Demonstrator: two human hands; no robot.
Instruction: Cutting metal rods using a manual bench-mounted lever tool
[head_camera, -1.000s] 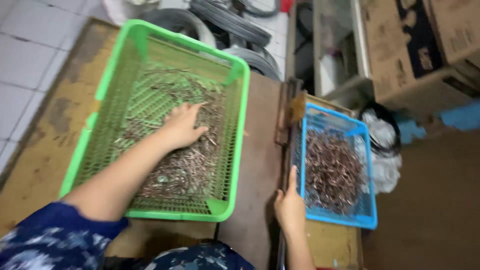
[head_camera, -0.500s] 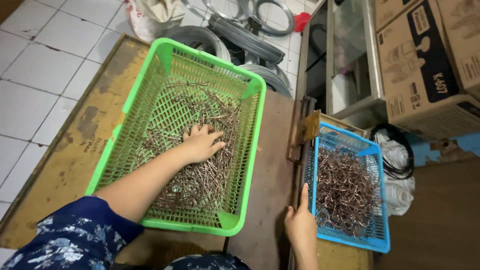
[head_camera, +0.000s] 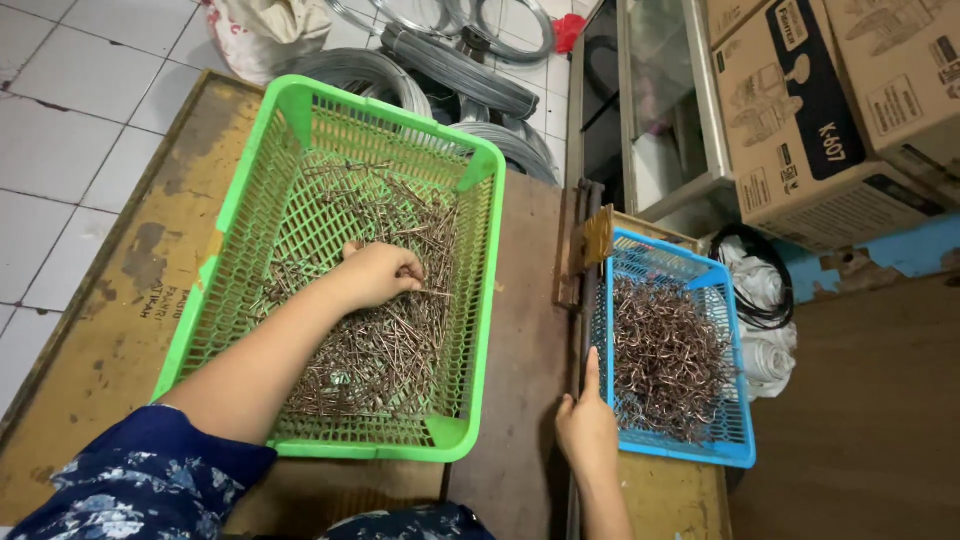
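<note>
Reaching into two baskets, we see this:
Left hand (head_camera: 378, 273): our fingers curl narrowly, pinching into the nails (head_camera: 385, 330) heaped in the green basket (head_camera: 478, 300).
Right hand (head_camera: 586, 428): it rests flat and spread on the bench (head_camera: 520, 300), forefinger stretched along the blue basket (head_camera: 745, 400), holding nothing.
Bent wire pieces (head_camera: 668, 362): they fill the blue basket, just beside our right hand.
Behind: wire coils (head_camera: 455, 70) on the tiled floor (head_camera: 70, 90); cardboard boxes (head_camera: 830, 110) at right.
</note>
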